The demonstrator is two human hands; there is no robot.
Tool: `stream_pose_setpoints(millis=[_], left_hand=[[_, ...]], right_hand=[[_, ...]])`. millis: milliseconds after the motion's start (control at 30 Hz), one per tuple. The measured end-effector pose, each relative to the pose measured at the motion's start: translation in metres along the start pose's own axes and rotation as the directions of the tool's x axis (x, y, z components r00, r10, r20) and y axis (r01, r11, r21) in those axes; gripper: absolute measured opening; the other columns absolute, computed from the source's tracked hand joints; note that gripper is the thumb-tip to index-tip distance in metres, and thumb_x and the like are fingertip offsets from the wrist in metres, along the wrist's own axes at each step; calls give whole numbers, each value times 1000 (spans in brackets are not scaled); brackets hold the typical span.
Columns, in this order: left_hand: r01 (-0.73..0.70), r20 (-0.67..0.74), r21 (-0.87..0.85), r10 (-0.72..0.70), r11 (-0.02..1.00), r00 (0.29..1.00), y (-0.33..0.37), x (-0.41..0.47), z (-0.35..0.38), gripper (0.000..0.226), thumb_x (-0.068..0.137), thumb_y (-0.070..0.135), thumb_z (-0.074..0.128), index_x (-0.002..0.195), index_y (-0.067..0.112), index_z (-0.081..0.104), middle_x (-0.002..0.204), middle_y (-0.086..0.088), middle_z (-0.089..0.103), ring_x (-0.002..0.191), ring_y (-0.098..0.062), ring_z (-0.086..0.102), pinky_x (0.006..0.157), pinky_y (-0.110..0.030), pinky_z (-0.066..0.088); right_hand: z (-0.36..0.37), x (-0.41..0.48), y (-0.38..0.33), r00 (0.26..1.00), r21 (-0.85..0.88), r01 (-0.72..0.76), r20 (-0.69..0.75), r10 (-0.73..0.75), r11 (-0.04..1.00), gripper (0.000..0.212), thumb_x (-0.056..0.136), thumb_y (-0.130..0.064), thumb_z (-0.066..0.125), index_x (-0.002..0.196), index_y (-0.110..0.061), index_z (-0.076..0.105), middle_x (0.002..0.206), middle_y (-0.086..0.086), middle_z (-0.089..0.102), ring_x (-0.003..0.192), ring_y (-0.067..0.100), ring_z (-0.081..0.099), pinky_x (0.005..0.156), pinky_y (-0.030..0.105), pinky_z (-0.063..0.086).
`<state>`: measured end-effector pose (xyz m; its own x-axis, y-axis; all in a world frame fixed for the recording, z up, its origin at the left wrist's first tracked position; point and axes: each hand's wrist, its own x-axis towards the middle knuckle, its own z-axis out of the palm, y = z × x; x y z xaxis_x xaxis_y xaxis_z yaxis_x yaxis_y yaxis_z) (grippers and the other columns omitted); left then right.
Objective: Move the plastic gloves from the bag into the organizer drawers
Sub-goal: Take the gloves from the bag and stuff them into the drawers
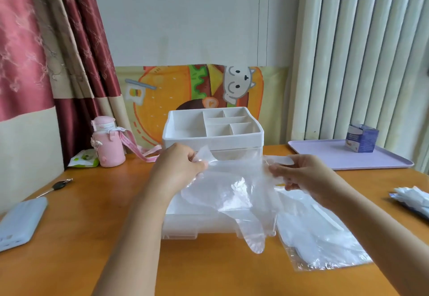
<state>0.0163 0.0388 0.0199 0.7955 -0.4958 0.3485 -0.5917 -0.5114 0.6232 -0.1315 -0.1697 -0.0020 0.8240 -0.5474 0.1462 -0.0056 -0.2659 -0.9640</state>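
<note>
- left hand [178, 163] pinches one edge of a clear plastic glove [236, 193], fingers curled round the film.
- right hand [299, 175] pinches the opposite edge, so the glove hangs spread between both hands, its fingers pointing down.
- the glove hangs in front of the white organizer [181, 131], above its pulled-out bottom drawer [185, 228].
- the clear bag [325, 244], with more gloves inside, lies flat on the wooden table [92, 214], just right of the drawer.
- a pink bottle [108, 147] stands to the left of the organizer, and a lilac tray [325, 158] lies to its right.

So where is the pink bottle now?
In the head view, the pink plastic bottle stands at the back left of the orange wooden table, left of the white plastic organizer.
</note>
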Motion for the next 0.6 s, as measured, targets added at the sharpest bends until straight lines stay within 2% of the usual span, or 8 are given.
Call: stream_pose_setpoints(millis=[167, 233, 300, 367, 433, 500, 533, 600], left_hand=[[118, 4, 68, -119, 991, 993, -19, 7, -13, 36, 79, 27, 76, 60, 4, 58, 58, -5, 52, 58, -22, 49, 54, -27, 31], [160, 16, 116, -163, 980, 986, -25, 10, -14, 31, 77, 24, 77, 64, 2, 60, 64, -10, 55, 60, -24, 48, 55, -27, 31], [197, 35, 158, -205, 968, 978, -27, 11, -10, 24, 75, 22, 78, 76, 2, 66, 69, -10, 59, 64, -25, 52, 54, -25, 34], [217, 65, 183, -232, 959, 970, -27, 11, -6, 25, 75, 22, 78, 72, 6, 59, 71, -10, 60, 73, -28, 61, 53, -25, 36], [226, 78, 208, -246, 952, 966, -25, 9, -3, 24, 76, 21, 78, 75, 7, 59, 87, -14, 65, 88, -31, 67, 61, -30, 45], [238, 70, 235, -261, 942, 963, -25, 8, 0, 30, 78, 20, 77, 94, 0, 63, 98, -16, 68, 94, -31, 67, 73, -34, 52], [244, 65, 248, -267, 938, 961, -26, 8, 1, 34, 78, 20, 76, 100, -2, 63, 100, -16, 68, 95, -30, 67, 76, -35, 53], [257, 70, 278, -286, 926, 956, -27, 9, 2, 36, 78, 20, 75, 104, -2, 63, 102, -15, 69, 96, -30, 68, 77, -35, 53]], right_hand=[[23, 18, -3, 976, -123, 180, -104, -193, 976, 8, 76, -10, 78, 73, -12, 70, 58, -1, 61, 47, 9, 44, 47, 15, 45], [28, 21, 1, 977, -240, 149, -115, -180, 959, 15, 80, -14, 75, 69, -9, 65, 42, -12, 54, 38, 6, 40, 43, 14, 39], [30, 23, 7, 989, -375, 57, -106, -104, 925, 27, 85, -19, 70, 64, -6, 60, 37, -10, 50, 36, 9, 38, 42, 16, 34], [28, 23, 12, 991, -458, -25, -127, -37, 889, 25, 87, -21, 67, 68, -7, 61, 47, -7, 56, 43, 13, 46, 47, 21, 37], [24, 22, 12, 975, -582, -48, -203, -88, 812, 14, 87, -21, 65, 77, -12, 62, 69, -2, 62, 67, 20, 60, 58, 27, 41], [27, 12, 4, 924, -712, 36, -244, -295, 702, 4, 87, -16, 64, 86, -18, 61, 87, -3, 59, 89, 21, 58, 68, 27, 38], [31, 5, -2, 890, -741, 120, -214, -401, 661, 8, 87, -12, 64, 89, -20, 64, 90, -6, 57, 92, 19, 58, 70, 24, 37], [43, -11, -14, 892, -722, 280, -49, -450, 633, 20, 89, -9, 60, 91, -27, 69, 92, -12, 62, 91, 11, 62, 69, 14, 40]])
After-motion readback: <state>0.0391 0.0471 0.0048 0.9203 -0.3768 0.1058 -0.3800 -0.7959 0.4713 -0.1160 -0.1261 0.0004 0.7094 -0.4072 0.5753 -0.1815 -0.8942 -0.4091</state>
